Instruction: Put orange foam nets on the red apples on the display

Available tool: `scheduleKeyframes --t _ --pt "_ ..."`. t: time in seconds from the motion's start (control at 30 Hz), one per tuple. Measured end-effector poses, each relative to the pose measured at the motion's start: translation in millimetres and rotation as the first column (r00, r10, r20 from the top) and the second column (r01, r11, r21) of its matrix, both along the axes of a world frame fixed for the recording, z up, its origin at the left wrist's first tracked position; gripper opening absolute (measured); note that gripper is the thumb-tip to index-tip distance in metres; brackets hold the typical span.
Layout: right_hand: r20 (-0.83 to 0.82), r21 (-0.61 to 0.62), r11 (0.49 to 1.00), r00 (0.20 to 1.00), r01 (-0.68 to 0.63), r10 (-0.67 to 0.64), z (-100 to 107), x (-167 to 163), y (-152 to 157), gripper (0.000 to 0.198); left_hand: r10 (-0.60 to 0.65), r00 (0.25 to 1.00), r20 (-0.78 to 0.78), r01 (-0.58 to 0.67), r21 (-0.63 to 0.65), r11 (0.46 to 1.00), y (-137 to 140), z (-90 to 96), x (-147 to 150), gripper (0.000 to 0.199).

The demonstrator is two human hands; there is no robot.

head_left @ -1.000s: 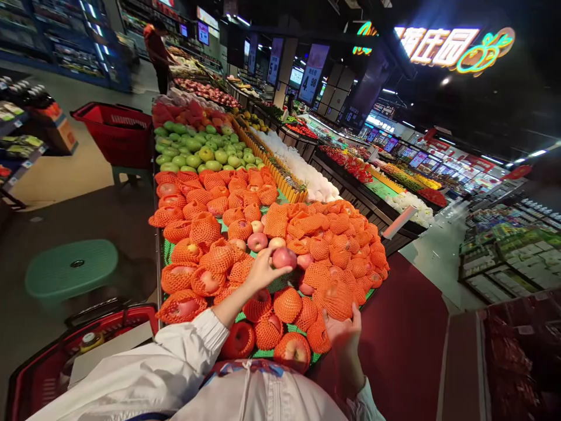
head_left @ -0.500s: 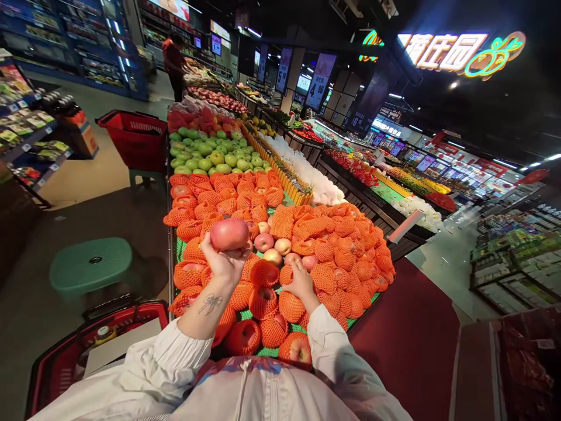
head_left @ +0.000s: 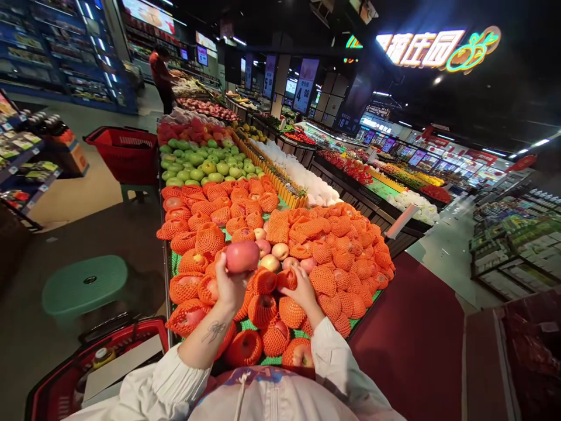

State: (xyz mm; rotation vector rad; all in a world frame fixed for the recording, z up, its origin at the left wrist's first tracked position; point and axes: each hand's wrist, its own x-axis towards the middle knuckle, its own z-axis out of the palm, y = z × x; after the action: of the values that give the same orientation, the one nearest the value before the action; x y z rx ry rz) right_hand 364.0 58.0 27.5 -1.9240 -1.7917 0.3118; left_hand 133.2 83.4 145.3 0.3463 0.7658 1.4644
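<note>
Red, unwrapped apple (head_left: 242, 256) in the clasp of the left hand (head_left: 231, 287) above net-wrapped apples (head_left: 346, 260), with an orange foam net (head_left: 287, 279) in the grasp of the nearby right hand (head_left: 303, 291), apparently mid-handling, with steady support seemingly called for next.

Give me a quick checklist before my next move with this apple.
1. Left hand has a grip on the apple: ok, it is raised above the pile.
2. Apple in a net: not ok, it is bare.
3. Apple's underside unmarked: cannot tell, it is hidden.
4. Right hand at an orange net: ok, seemingly touching it.
5. That net unfilled: cannot tell.
6. Near basket close by: ok, lower left.
</note>
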Motion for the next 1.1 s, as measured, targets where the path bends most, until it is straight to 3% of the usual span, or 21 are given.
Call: scheduleKeyframes --t 0.07,0.13,0.23,0.3,0.37,0.47,0.57,0.63,0.8,0.9,1.1 --pt "-0.065 0.165 0.978 0.991 0.125 -0.116 2.0 12.6 -10.4 0.059 -0.093 0.994 -0.058 0.092 -0.031 0.995 -10.8 -17.7 10.2 0.059" --pt "-0.096 0.248 0.938 0.97 0.24 -0.223 1.5 27.8 -20.9 0.05 -0.221 0.961 -0.167 0.213 -0.063 0.975 -21.8 -38.6 20.4 0.064" --pt "-0.143 0.219 0.924 0.947 0.312 -0.286 0.3 49.5 -35.1 0.041 -0.374 0.828 -0.418 0.373 -0.089 0.924 -34.8 -69.2 32.9 0.063" --pt "-0.183 0.196 0.926 0.939 0.324 -0.29 3.5 59.1 -44.0 0.036 -0.392 0.703 -0.593 0.437 -0.075 0.896 -40.2 -83.9 37.7 0.059" --pt "-0.214 0.21 0.915 0.93 0.344 -0.3 11.9 63.2 -53.6 0.039 -0.345 0.571 -0.745 0.492 -0.026 0.87 -43.6 -92.0 39.0 0.057" --pt "-0.374 0.264 0.886 0.888 0.38 -0.269 31.0 60.6 -70.5 0.047 -0.161 0.338 -0.927 0.584 0.073 0.809 -46.8 -94.0 35.4 0.063" --pt "-0.541 0.24 0.893 0.817 0.381 -0.203 46.7 52.5 -89.2 0.035 0.048 0.074 -0.996 0.667 0.085 0.74 -48.1 -93.0 29.8 0.07" --pt "-0.573 0.2 0.916 0.8 0.348 -0.179 51.4 46.0 -101.2 0.027 0.12 -0.034 -0.992 0.71 0.061 0.702 -47.5 -94.9 27.6 0.072" --pt "-0.652 0.15 0.937 0.744 0.315 -0.146 47.1 31.3 -122.1 0.04 0.156 -0.088 -0.984 0.766 0.034 0.642 -42.5 -106.2 30.1 0.075" --pt "-0.696 0.126 0.943 0.704 0.307 -0.136 41.8 26.6 -127.1 0.048 0.14 -0.097 -0.985 0.747 0.021 0.665 -39.9 -110.6 35.0 0.078" --pt "-0.582 0.093 0.96 0.797 0.263 -0.162 36.9 23.0 -130.4 0.031 0.186 -0.21 -0.96 0.663 -0.001 0.748 -38.4 -112.9 42.3 0.08"
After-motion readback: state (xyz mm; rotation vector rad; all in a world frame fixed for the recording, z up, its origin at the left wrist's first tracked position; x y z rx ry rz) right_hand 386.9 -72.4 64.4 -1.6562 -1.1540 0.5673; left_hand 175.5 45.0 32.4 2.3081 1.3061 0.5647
